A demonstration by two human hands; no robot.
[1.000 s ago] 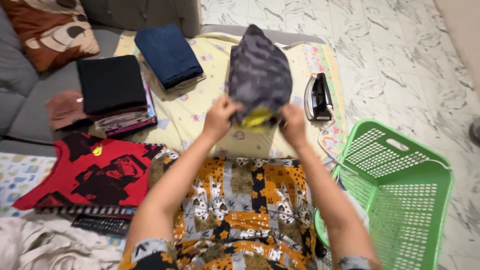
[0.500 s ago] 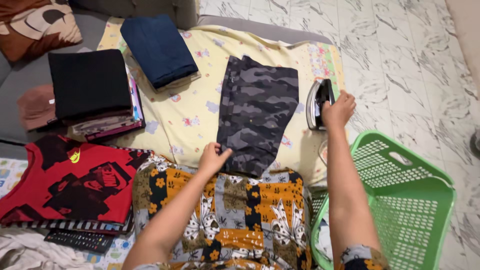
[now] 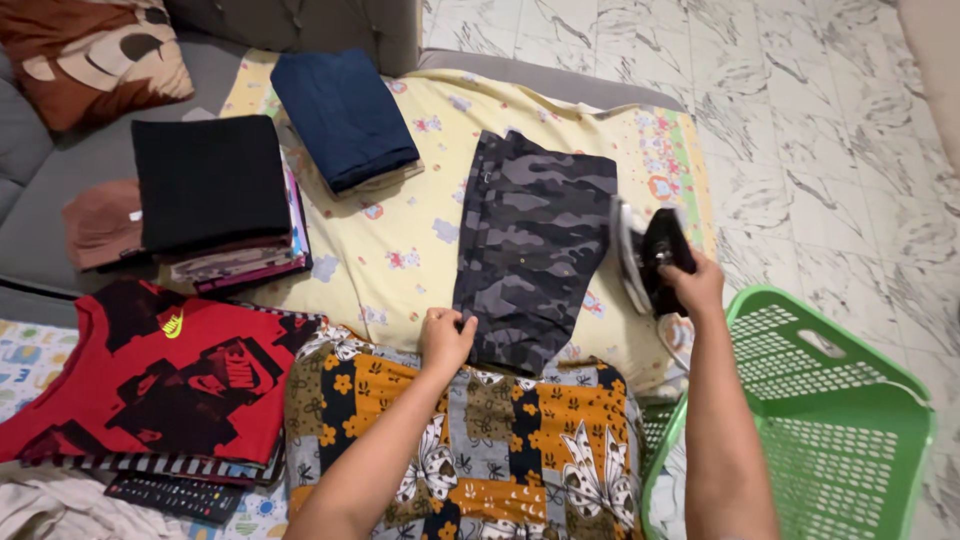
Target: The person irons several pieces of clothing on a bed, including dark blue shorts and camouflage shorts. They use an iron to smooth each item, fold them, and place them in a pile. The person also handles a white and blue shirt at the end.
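We see the iron (image 3: 650, 255) blurred, its handle hidden inside our right hand (image 3: 693, 285), so its cord is hard to trace. The green basket (image 3: 850, 420) runs off the bottom edge, as do both our forearms. The remote (image 3: 165, 495) is perhaps partly tucked under the red shirt's (image 3: 150, 370) pile.

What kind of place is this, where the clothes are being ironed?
Most likely a living room at home. A grey sofa holds a cushion and folded clothes, the floor is marble tile, and the right hand grips an iron beside camouflage shorts on a yellow sheet.
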